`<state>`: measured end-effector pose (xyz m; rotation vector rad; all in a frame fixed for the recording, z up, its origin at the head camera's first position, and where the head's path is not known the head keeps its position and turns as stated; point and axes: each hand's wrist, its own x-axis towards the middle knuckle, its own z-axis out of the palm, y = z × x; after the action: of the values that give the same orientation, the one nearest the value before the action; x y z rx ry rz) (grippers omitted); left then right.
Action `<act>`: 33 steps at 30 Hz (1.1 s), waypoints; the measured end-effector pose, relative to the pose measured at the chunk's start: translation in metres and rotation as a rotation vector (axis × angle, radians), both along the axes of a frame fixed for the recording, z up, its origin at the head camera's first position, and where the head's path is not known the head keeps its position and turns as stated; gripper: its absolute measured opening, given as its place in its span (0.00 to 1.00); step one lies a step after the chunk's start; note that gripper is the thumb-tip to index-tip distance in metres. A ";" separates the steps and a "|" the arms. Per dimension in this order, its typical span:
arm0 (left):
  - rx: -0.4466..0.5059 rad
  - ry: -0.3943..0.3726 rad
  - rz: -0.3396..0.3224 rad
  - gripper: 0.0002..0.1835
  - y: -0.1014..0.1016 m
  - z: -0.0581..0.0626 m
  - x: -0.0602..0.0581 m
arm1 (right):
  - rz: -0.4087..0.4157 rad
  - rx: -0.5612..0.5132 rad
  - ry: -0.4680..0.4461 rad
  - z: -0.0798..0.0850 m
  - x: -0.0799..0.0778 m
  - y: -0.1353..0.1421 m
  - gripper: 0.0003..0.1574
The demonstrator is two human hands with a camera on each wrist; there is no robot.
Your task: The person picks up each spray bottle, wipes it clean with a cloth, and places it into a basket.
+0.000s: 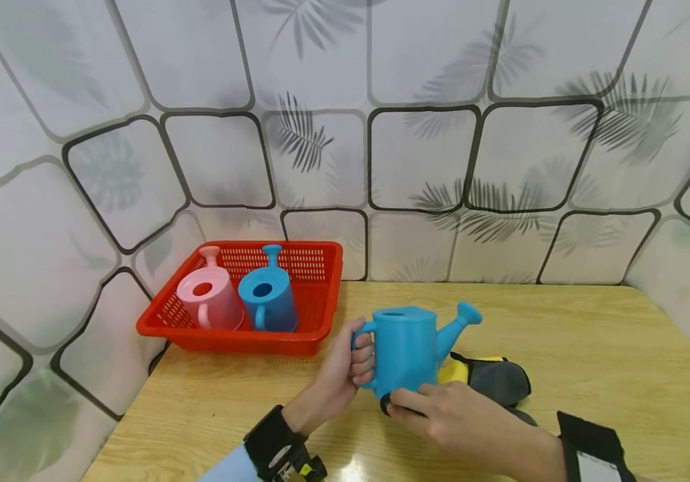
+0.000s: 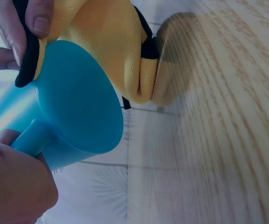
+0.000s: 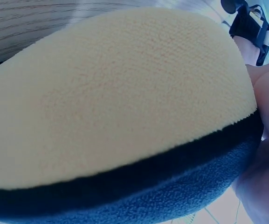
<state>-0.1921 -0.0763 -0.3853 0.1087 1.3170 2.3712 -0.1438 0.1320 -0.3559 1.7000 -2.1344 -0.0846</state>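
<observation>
A blue toy watering can (image 1: 405, 351) is held up over the table, its spout pointing right. My left hand (image 1: 345, 368) grips it with fingers wrapped round the handle. My right hand (image 1: 456, 415) pinches a cloth (image 1: 498, 381), yellow on one face and dark grey on the other, with a black border. In the left wrist view, the cloth's edge lies against the can's lower rim, and the rest of the cloth (image 2: 104, 42) hangs in folds beside the can's base (image 2: 78, 98). Yellow pile (image 3: 125, 102) fills most of the right wrist view.
A red plastic basket (image 1: 248, 343) stands at the back left of the wooden table (image 1: 598, 348). Inside it are a pink watering can (image 1: 218, 301) and another blue one (image 1: 279, 304). A wall with a tile and leaf pattern (image 1: 423, 161) rises behind the table.
</observation>
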 end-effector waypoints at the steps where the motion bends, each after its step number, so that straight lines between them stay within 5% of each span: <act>1: -0.001 -0.001 -0.002 0.22 0.000 0.000 0.000 | 0.002 0.001 0.009 -0.001 0.000 0.000 0.24; 5: -0.003 0.006 -0.010 0.22 0.000 0.001 0.000 | 0.010 -0.004 0.026 -0.001 0.000 0.001 0.25; 13: -0.010 -0.016 -0.026 0.22 -0.001 0.000 0.003 | 0.024 -0.012 -0.085 -0.003 0.001 0.004 0.27; 24: -0.033 0.031 -0.051 0.23 -0.003 -0.002 0.002 | 0.021 -0.026 0.031 0.003 -0.004 0.006 0.29; 28: -0.044 0.026 -0.069 0.23 -0.003 -0.003 0.002 | 0.029 -0.096 0.065 0.005 -0.008 0.010 0.14; 33: -0.067 0.014 -0.093 0.22 -0.002 -0.004 0.005 | 0.023 -0.209 0.089 0.006 -0.010 0.012 0.36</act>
<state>-0.1872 -0.0786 -0.3896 0.1633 1.3658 2.2506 -0.1534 0.1437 -0.3495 1.5702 -1.9836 0.0663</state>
